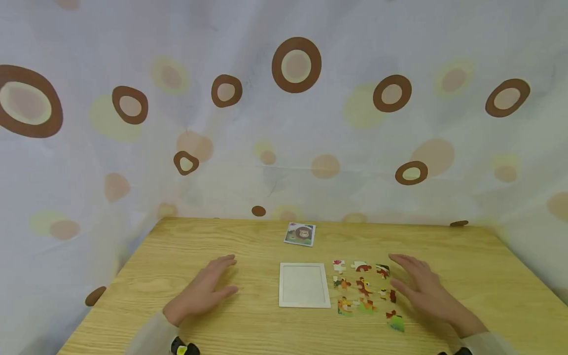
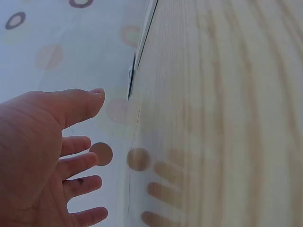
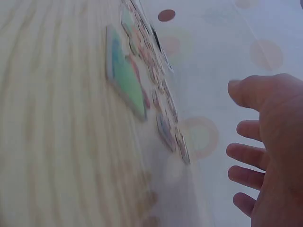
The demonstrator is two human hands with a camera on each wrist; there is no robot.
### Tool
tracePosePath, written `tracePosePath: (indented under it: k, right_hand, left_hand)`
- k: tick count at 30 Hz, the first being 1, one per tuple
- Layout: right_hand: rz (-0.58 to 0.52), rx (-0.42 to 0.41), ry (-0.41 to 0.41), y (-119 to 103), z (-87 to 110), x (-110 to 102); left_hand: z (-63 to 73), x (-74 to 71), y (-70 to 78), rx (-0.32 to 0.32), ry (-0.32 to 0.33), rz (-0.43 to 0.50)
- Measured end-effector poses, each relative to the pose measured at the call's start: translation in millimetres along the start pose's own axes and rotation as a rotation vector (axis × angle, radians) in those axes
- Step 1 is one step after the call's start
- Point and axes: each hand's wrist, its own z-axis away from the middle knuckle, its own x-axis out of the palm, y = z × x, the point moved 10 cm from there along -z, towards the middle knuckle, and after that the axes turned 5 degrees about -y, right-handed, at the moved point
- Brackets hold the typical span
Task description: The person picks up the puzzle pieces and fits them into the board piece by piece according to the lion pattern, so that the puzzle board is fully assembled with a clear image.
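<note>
A white puzzle frame lies flat at the middle of the wooden table. Several loose coloured puzzle pieces are spread just right of it; the right wrist view shows puzzle pieces close up and blurred. A small picture card with a lion lies behind the frame. My left hand hovers palm down left of the frame, fingers straight, holding nothing. My right hand hovers palm down at the right edge of the pieces, fingers spread and empty. Each wrist view shows spread fingers above the tabletop.
A pale curtain with brown rings and faded dots hangs behind and around the table. The table's far edge runs just behind the picture card. Bare wood stretches at the left and far right of the tabletop.
</note>
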Motion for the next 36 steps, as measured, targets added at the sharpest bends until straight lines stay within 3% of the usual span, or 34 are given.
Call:
tracePosePath:
  k: [7,17,24,31,36]
  right_hand:
    - [0.02,-0.075,-0.002,-17.7,-18.2,8.4]
    - [0.0,-0.115,-0.083,-29.9,-31.1,25.9]
    - [-0.044,-0.154,-0.113,-30.5,-46.2,33.0]
    - [-0.075,-0.177,-0.156,-38.5,-61.0,43.5]
    - [-0.073,-0.141,-0.225,-38.2,-71.5,56.8]
  left_hand:
    - [-14.9,15.1,9.1,0.031,-0.063,0.014]
    - [-32.9,37.5,29.0,0.062,-0.174,0.082]
    - [-49.4,45.4,44.7,0.094,-0.193,0.011]
    - [-56.7,54.9,48.6,0.103,-0.217,-0.01]
    - [-60.7,62.0,50.7,0.106,-0.237,0.002]
